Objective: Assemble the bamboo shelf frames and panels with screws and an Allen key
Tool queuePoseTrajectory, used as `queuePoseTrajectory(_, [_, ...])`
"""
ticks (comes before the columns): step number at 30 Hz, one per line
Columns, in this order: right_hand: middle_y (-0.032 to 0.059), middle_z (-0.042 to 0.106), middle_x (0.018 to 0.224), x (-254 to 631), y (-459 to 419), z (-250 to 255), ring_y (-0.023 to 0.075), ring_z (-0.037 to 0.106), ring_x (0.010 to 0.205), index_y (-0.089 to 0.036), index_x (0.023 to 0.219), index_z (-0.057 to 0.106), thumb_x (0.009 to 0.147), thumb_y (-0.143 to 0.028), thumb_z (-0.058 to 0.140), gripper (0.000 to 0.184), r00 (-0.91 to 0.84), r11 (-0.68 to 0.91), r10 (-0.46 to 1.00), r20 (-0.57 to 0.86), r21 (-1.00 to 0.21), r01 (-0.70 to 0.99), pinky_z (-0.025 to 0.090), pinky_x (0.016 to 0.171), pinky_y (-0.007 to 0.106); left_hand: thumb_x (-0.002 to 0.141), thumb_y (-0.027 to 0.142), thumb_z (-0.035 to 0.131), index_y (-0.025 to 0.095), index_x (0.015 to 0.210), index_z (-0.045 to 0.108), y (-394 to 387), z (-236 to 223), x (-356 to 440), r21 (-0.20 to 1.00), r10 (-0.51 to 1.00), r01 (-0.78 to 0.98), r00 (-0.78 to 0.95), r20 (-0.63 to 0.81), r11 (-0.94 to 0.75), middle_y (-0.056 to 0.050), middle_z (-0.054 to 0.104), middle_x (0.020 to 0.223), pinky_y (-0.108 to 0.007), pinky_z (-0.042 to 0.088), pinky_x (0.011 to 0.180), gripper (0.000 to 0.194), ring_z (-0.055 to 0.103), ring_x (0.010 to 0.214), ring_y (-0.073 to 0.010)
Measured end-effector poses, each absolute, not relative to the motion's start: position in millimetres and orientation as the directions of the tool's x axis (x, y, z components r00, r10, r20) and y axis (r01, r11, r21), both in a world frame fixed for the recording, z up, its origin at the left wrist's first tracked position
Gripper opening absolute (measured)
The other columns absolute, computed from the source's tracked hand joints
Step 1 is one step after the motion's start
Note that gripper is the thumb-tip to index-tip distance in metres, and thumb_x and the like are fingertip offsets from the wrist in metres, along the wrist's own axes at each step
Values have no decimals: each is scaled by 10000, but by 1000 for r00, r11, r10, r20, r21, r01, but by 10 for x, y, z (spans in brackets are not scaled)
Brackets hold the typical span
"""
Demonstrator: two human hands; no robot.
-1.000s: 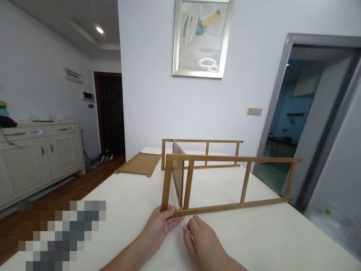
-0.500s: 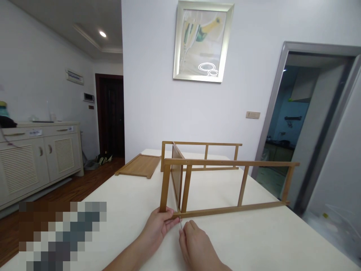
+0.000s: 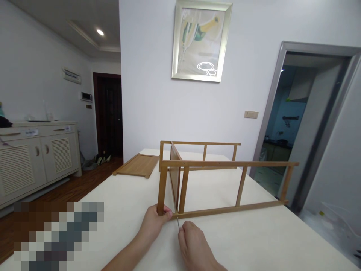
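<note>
A wooden frame (image 3: 208, 213), made of two ladder-like sides joined by an upright panel (image 3: 175, 175), lies on its side on the white table. At its near lower left corner, my left hand (image 3: 155, 222) is closed around the wood, thumb on the bottom rail. My right hand (image 3: 194, 242) is closed in a fist just right of it. From these fingers a thin metal shaft (image 3: 178, 223) points up to the outer face of the rail, its tip at or near the wood below the panel's end. The handle end is hidden in my fist.
A second wooden panel (image 3: 138, 165) lies flat on the table (image 3: 254, 241), left of the frame. A blurred mosaic patch covers the lower left. A white cabinet (image 3: 59, 154) stands left, a doorway (image 3: 276, 113) right, and a clear plastic container (image 3: 335, 222) beyond the table's right edge.
My left fingers, stretched beneath the rail by the shaft's tip before, are now drawn back round the frame's corner. My right hand still holds the shaft at the rail. The view has shifted slightly.
</note>
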State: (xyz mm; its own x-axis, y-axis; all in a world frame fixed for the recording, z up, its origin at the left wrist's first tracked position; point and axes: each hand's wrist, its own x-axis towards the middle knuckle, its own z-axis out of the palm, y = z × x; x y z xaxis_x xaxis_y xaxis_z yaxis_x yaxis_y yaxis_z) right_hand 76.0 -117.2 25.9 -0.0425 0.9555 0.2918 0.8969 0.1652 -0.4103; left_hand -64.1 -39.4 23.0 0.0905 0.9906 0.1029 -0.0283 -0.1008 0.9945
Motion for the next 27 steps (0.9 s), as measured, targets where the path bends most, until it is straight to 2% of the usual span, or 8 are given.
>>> queuePoseTrajectory(3, [82,642,711,759,-1185,307,187,608,658,-214,672,453,923,-159,333,284,7,115,975,220,-535,837,353,584,269,582,205,786,150,601,661,-384,212,-641,994,990,-11,81,114,-113,-15,650,604,-252,441,641,137,585,633,-170])
queuePoseTrajectory(5, [91,652,717,759,-1190,322,189,607,659,-210,664,461,916,-156,337,286,21,87,983,185,-554,828,346,580,268,569,190,782,151,593,659,-379,207,-642,993,990,-10,77,115,-115,-22,657,604,-252,444,638,132,590,630,-172])
queuePoseTrajectory(8, [100,666,740,759,-1191,329,202,620,676,-192,692,508,900,-144,349,266,17,69,985,169,-494,867,334,583,274,536,185,786,149,575,649,-366,205,-649,992,990,-13,65,124,-123,-26,652,589,-248,439,613,146,588,607,-168])
queuePoseTrajectory(11, [97,671,769,756,-1193,336,209,636,702,-171,734,561,874,-129,372,239,-9,66,989,144,-394,917,315,580,276,545,249,778,157,586,633,-345,188,-657,989,988,1,56,147,-147,-12,635,574,-250,431,583,177,577,585,-162])
queuePoseTrajectory(17, [89,673,798,745,-1205,373,214,640,730,-161,795,610,852,-125,383,237,-58,92,990,129,-269,959,300,577,282,681,487,664,179,751,599,-346,178,-650,989,984,-40,102,145,-142,-5,649,601,-284,468,621,322,610,606,-179])
queuePoseTrajectory(22, [86,672,834,754,-1209,345,212,626,737,-168,818,601,820,-129,417,189,-96,134,984,152,-267,954,317,595,283,751,583,572,174,669,573,-371,223,-662,988,986,72,106,125,-133,-18,621,562,-271,423,598,417,559,577,-164])
queuePoseTrajectory(27, [75,668,857,787,-1197,313,204,614,742,-175,841,576,765,-84,439,181,-151,198,974,172,-300,933,337,612,275,738,623,568,167,685,577,-359,255,-678,992,990,72,97,98,-105,-25,621,577,-268,399,581,459,548,574,-165])
